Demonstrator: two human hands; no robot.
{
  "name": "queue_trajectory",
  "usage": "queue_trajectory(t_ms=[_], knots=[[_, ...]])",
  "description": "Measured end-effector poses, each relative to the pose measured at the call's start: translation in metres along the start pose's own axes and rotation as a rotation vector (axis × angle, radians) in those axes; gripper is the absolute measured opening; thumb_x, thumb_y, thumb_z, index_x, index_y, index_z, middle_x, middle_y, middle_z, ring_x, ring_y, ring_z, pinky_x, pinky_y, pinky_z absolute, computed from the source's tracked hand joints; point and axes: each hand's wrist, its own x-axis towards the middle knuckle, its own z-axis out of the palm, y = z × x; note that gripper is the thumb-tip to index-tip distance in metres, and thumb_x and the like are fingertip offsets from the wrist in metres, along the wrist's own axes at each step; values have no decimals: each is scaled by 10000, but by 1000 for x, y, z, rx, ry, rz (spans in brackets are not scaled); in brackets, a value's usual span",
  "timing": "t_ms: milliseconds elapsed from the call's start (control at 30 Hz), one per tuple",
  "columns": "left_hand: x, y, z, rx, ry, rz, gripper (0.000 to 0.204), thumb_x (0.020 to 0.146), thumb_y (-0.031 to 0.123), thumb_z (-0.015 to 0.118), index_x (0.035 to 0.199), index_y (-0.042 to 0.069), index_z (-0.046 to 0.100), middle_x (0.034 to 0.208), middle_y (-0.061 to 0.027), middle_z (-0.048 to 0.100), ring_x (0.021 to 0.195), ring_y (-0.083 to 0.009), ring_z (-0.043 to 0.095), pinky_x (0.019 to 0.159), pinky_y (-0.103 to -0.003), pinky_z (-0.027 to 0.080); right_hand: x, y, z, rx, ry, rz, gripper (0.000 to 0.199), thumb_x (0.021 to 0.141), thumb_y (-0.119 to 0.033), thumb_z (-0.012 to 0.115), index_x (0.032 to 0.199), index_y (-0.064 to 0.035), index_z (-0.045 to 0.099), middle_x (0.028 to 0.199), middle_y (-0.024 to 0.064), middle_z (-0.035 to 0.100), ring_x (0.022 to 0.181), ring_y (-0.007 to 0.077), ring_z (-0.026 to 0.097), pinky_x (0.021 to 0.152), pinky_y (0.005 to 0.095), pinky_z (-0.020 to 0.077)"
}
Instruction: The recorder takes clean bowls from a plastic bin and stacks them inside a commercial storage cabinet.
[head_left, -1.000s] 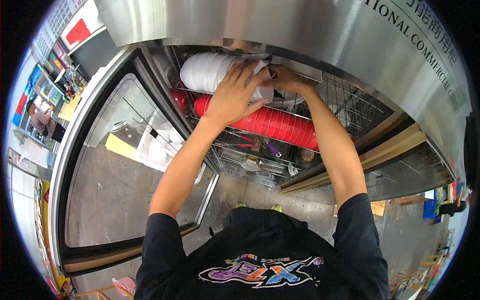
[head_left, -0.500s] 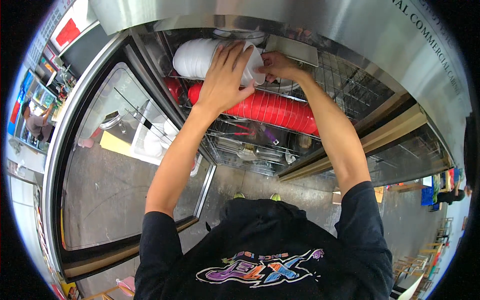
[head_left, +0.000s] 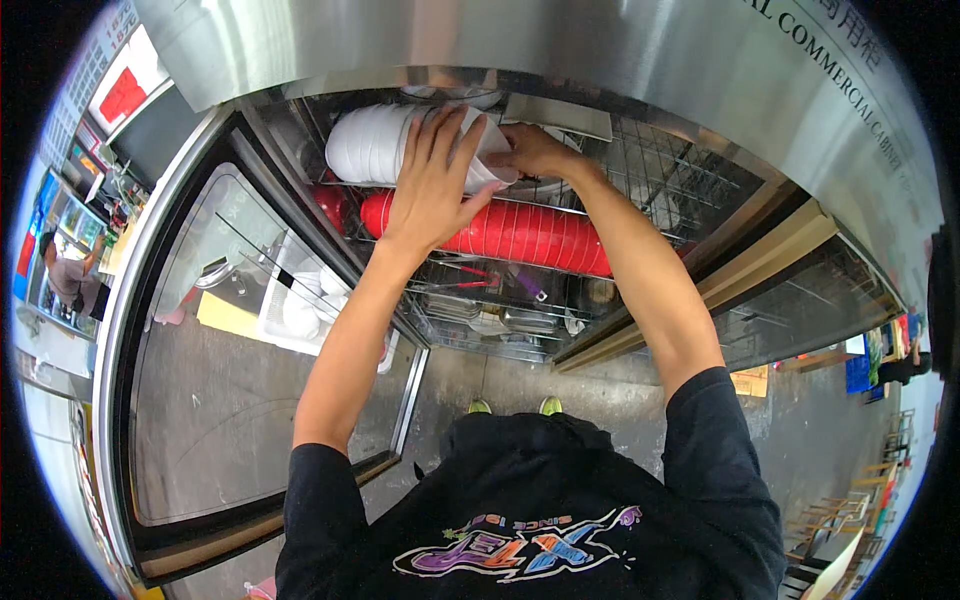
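My left hand point(head_left: 428, 190) spreads over white bowls point(head_left: 362, 147), probably light, best rim-held; right hand point(head_left: 537, 152) curls beside, grip unclear

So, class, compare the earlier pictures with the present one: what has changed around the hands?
The right hand has shifted slightly left, reaching further over the open end of the white bowls. The view has moved too, so the cabinet sits further left in the picture. No clear letting go shows. The left hand stays spread over the white bowls, and the red bowls still lie in a row.
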Motion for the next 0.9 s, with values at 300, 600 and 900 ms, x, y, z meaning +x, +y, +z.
queue_trajectory(t_ms=[300,600,900], knots=[[3,3,-5,-15,-9,-10,773,844,346,746,1483,33,443,1506,-234,429,1404,-438,382,1212,-588,233,-1,-1,-5,-18,17,64,531,920,-440,745,1189,11,665,874,119,728,701,186,678,617,355,542],[-1,10,-14,18,-24,-29,761,851,307,754,1482,15,444,1504,-228,440,1394,-431,405,1206,-577,258,-10,-5,-12,-178,128,55,532,967,-490,666,1201,-14,627,1010,168,711,857,247,675,747,390,538],[-30,41,-11,-138,173,-164,578,878,169,736,1397,13,537,1446,-217,509,1331,-416,481,1172,-532,321,-131,-73,27,-349,841,-173,297,972,-209,653,1190,-8,647,1171,220,659,1098,411,633,943,463,515]])
